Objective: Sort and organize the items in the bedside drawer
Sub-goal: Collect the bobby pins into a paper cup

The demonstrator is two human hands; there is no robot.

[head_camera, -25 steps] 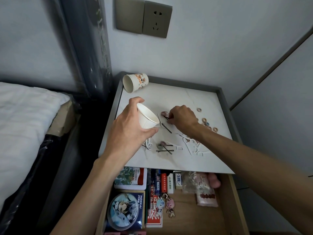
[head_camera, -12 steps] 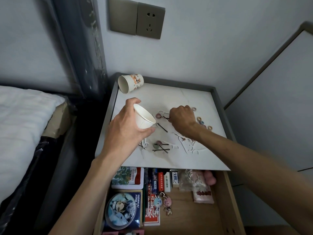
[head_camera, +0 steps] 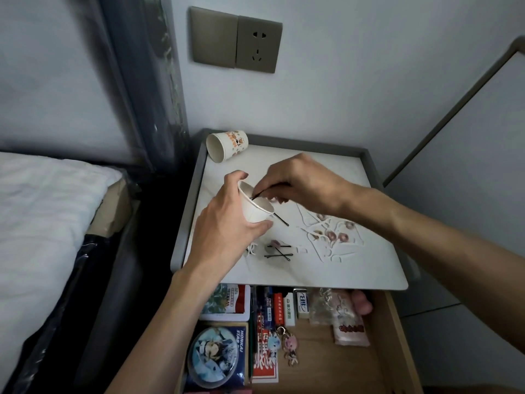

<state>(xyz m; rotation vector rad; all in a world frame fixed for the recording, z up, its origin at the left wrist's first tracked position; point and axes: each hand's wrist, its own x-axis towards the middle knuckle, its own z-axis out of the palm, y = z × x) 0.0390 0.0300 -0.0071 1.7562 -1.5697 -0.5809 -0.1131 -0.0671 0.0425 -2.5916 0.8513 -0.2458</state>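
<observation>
My left hand (head_camera: pixel 227 223) grips a small white paper cup (head_camera: pixel 254 207), tilted with its mouth toward the right, above the nightstand top (head_camera: pixel 326 271). My right hand (head_camera: pixel 301 184) pinches a black hairpin (head_camera: pixel 260 193) whose tip reaches into the cup's mouth. One loose hairpin (head_camera: pixel 281 219) lies just right of the cup. Several crossed hairpins (head_camera: pixel 279 253) lie nearer the front edge. White floss picks and small pink hair rings (head_camera: pixel 332 234) are scattered on the right half of the top. Below, the wooden drawer (head_camera: pixel 397 336) stands open.
A printed paper cup (head_camera: pixel 227 145) lies on its side at the back left corner. The drawer holds a round blue tin (head_camera: pixel 217 356), card boxes (head_camera: pixel 265 336), keychain charms (head_camera: pixel 287 344) and a pink pouch (head_camera: pixel 350 329). A bed (head_camera: pixel 42 223) is left, a wall socket (head_camera: pixel 258 44) above.
My right hand has lifted a hairpin off the nightstand top and carried it left to the cup's mouth. The left hand keeps the cup at about the same spot.
</observation>
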